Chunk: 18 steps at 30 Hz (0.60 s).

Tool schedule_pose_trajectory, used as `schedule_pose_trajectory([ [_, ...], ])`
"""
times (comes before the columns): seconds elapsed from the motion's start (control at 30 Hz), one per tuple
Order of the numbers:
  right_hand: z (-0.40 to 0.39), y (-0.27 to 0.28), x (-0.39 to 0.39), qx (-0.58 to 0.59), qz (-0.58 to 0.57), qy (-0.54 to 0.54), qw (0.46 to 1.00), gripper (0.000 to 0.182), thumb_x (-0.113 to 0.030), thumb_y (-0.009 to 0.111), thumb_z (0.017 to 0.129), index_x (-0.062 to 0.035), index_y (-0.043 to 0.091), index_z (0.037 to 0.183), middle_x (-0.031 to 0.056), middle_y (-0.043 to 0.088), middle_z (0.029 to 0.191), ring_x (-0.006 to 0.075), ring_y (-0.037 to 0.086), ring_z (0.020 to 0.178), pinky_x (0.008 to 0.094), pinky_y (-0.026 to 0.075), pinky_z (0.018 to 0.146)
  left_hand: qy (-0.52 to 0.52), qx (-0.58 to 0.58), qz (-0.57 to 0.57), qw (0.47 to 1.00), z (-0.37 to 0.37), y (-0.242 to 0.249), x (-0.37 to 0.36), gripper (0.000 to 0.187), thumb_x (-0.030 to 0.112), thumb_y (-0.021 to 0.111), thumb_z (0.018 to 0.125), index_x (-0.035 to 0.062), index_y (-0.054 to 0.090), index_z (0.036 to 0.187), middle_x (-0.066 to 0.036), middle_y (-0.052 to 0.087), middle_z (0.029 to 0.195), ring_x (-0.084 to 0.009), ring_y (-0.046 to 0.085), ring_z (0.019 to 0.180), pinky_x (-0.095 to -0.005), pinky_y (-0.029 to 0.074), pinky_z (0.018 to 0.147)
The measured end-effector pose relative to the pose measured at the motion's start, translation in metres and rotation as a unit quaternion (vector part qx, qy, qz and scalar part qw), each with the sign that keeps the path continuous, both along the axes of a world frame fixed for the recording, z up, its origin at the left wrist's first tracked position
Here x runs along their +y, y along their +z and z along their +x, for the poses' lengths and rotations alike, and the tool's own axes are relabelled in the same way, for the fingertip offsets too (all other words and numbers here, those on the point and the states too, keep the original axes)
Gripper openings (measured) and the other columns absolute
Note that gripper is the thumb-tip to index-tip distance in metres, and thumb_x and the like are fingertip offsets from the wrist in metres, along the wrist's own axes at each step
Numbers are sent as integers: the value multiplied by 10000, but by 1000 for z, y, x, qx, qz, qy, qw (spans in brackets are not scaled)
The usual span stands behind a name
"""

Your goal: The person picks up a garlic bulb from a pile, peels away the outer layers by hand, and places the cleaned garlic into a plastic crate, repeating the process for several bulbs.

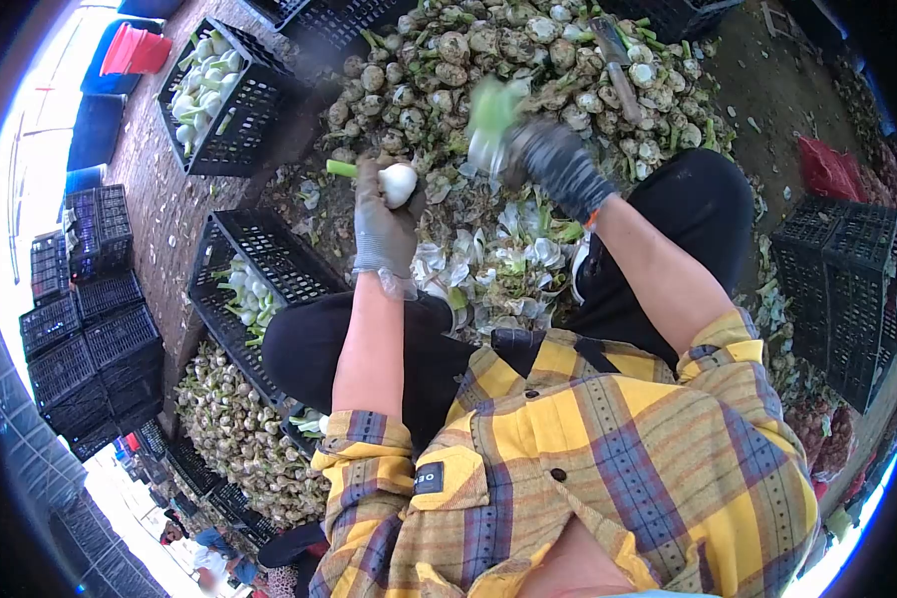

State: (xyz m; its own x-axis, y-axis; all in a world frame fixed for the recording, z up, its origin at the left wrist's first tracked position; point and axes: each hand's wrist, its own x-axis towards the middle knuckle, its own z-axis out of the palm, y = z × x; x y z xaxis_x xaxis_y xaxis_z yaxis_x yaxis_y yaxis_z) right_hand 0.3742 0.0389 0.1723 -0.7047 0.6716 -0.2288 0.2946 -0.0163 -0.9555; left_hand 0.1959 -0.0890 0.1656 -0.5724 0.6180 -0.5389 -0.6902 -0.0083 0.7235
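Brown ground [157, 199] under a big pile of dirty bulbs [453, 75] at the top of the frame.
A black crate [254, 125] sits upper left; near top middle, the left hand [384, 219] holds a white bulb [399, 183], the right hand [556, 164] something blurry, green and white [491, 125].

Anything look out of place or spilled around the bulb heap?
A handled tool lies loose on the heaped bulbs, an odd resting spot. Peelings lie strewn between the knees, probably just trimming waste.

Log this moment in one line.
left hand: holding white bulb | right hand: blurred, at green-and-white piece | ahead: bulb pile | left: crate, filled
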Motion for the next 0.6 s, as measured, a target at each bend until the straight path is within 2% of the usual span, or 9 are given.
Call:
schedule_pose_trajectory([
  [0.07,3,-6,-14,-148,154,186,959,392,-363,441,894,-16,622,919,162,594,649,282,607,631,343,493,655,40,5,21,999,2,4,2,363,448,503,893,92,553,947,-48,603,807,-154,599,706,-271,517,591],
  [0.1,1,-29,-25,-198,197,248,928,392,-392,447,886,-43,617,938,112,588,614,271,609,616,337,491,655,21,30,28,999,0,3,1,361,439,499,898,86,555,950,-49,604,809,-152,599,707,-269,515,592],
  [0.17,-6,-51,-35,-156,256,247,921,321,-352,542,833,-55,619,926,126,615,723,308,609,646,346,494,651,-18,78,40,996,0,0,-2,357,422,491,908,74,560,956,-51,607,813,-147,600,710,-266,511,595],
  [0.23,-5,-54,-38,-47,262,192,945,296,-314,583,810,-45,611,933,116,624,782,284,623,658,346,496,648,-32,136,38,990,5,1,-1,374,396,497,914,49,570,1033,-51,614,883,-130,595,725,-258,500,615],
  [0.27,-9,-58,-33,59,144,183,971,305,-281,616,797,-39,593,980,105,624,880,238,640,690,339,514,622,-41,169,35,984,7,2,0,384,393,502,913,42,569,1055,-51,614,900,-127,593,728,-258,498,619],
  [0.3,-13,-40,-32,66,-22,159,985,324,-300,612,805,-41,587,998,101,622,886,227,642,699,334,521,617,-49,201,31,978,10,4,1,396,389,507,912,34,568,1077,-51,613,917,-124,591,731,-258,496,624],
  [0.37,-20,-10,-27,76,-348,97,929,362,-336,603,821,-44,576,1033,93,619,898,204,646,718,324,535,608,-76,187,22,979,15,10,3,422,386,518,907,18,558,1111,-53,605,949,-118,589,741,-257,493,628],
  [0.5,-23,-5,-32,81,-401,77,909,498,-445,601,821,-23,550,1080,86,620,877,196,650,714,316,550,597,-152,214,-5,965,26,26,1,442,401,513,907,11,555,1109,-54,605,909,-126,599,686,-264,500,608],
  [0.6,-25,3,-28,58,-381,98,918,446,-350,600,848,13,550,1104,133,626,907,200,654,721,323,554,613,-180,232,16,956,32,31,4,465,425,498,909,14,554,1120,-45,609,892,-108,592,687,-259,497,595],
])
